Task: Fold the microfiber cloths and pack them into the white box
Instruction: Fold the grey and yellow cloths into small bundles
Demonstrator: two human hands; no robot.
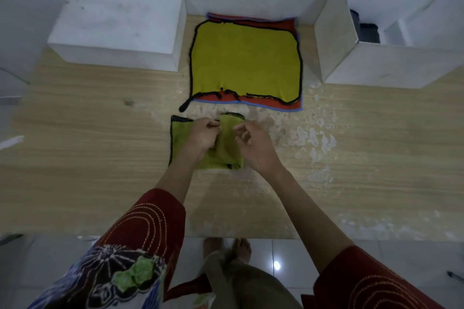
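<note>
A small yellow-green microfiber cloth (180, 138) with black edging lies partly folded on the wooden table (88, 158), right in front of me. My left hand (203, 133) pinches its black top edge, fingers curled over the cloth. My right hand (253, 144) hovers just right of the raised fold, fingers loosely curled, seemingly holding nothing. Behind them lies a flat stack of cloths (246, 63), yellow-green on top, with red and blue ones showing beneath. An open white box (364, 63) stands at the back right, dark items inside it.
A closed white box (118, 25) stands at the back left beside the stack. The tabletop has worn, flaked patches at the centre right (313, 138). The table's near edge runs above a tiled floor, where my feet (227, 248) show.
</note>
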